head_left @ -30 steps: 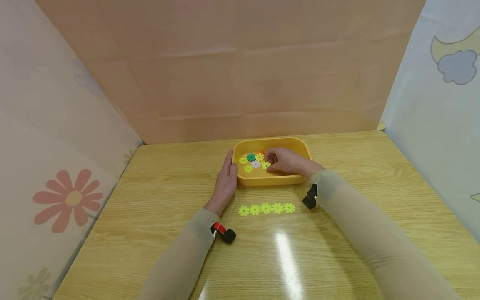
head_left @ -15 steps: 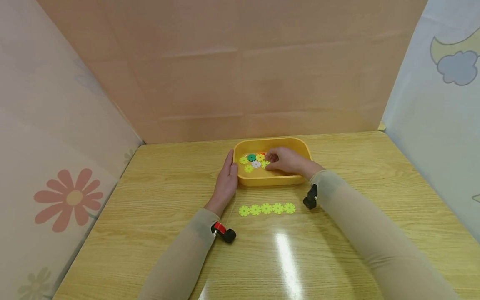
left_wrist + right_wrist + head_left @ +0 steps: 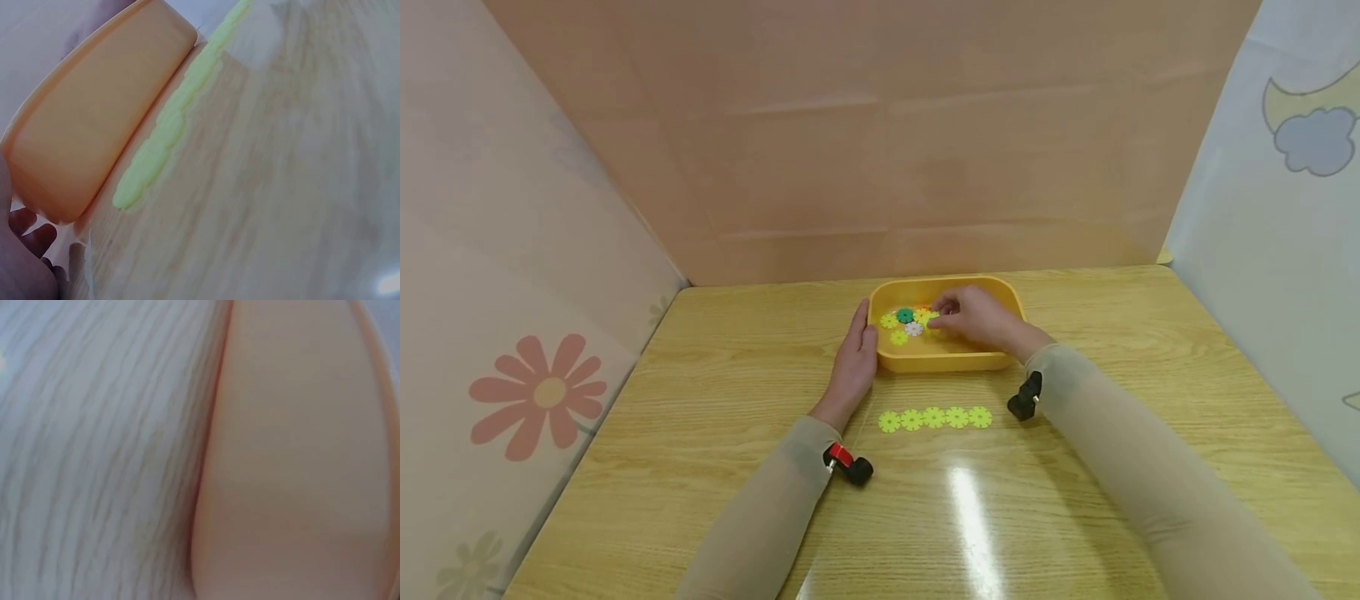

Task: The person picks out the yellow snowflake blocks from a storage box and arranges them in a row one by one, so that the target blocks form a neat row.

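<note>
In the head view a yellow plastic tub (image 3: 943, 363) stands at the back of the table, with several notched flower-shaped discs inside. My left hand (image 3: 853, 358) lies along the tub's left wall, its fingers extended; the left wrist view shows the fingers (image 3: 41, 239) by the tub's end. My right hand (image 3: 977, 317) reaches over the right side into the tub. Thumb and forefinger pinch a yellow-green notched disc (image 3: 931, 320), partly covered by the fingers. Beside it lie a white disc (image 3: 913, 329), a dark green disc (image 3: 905, 316) and other yellow-green ones.
Several yellow-green discs (image 3: 933, 417) lie in a side-by-side row on the wooden table (image 3: 715, 400) in front of the tub. A brown panel (image 3: 880, 167) rises behind the table, with pale printed walls left and right.
The right hand has lifted slightly, and the yellow-green disc at its fingertips has come up and tilted from where it lay. The left hand and the row of discs stay put.
</note>
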`<action>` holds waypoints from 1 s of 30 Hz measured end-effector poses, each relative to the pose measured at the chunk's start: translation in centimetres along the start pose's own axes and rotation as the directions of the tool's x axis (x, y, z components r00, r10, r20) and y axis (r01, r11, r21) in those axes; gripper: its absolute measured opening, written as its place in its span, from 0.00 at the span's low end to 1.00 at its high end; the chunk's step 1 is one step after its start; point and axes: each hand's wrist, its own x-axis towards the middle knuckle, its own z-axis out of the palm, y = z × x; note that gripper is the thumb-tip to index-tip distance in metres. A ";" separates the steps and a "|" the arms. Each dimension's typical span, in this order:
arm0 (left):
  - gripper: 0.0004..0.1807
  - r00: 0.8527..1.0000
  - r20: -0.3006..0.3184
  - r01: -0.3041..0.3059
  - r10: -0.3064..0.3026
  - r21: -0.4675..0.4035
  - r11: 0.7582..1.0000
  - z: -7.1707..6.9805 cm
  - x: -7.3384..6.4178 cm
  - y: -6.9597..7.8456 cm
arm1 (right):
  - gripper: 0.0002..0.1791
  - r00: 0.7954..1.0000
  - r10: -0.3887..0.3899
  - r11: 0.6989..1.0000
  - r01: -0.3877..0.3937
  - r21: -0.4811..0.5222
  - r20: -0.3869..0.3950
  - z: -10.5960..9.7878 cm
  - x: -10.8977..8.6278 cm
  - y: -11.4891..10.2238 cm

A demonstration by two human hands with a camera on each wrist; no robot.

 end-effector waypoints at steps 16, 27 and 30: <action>0.34 1.000 -0.002 0.013 -0.013 0.006 1.000 0.2 0.1 0.2 | 0.17 0.988 -0.093 0.996 0.092 -0.009 -0.121 -0.9 -2.2 -1.3; 0.34 1.000 0.002 0.000 0.000 -0.002 1.000 0.1 0.1 0.0 | 0.16 0.967 -0.181 0.983 0.184 0.000 -0.182 -1.2 -4.6 -2.2; 0.34 1.000 0.008 -0.002 0.002 -0.009 1.000 0.1 0.1 0.0 | 0.16 0.966 -0.179 0.983 0.182 -0.002 -0.184 -1.3 -5.6 -2.6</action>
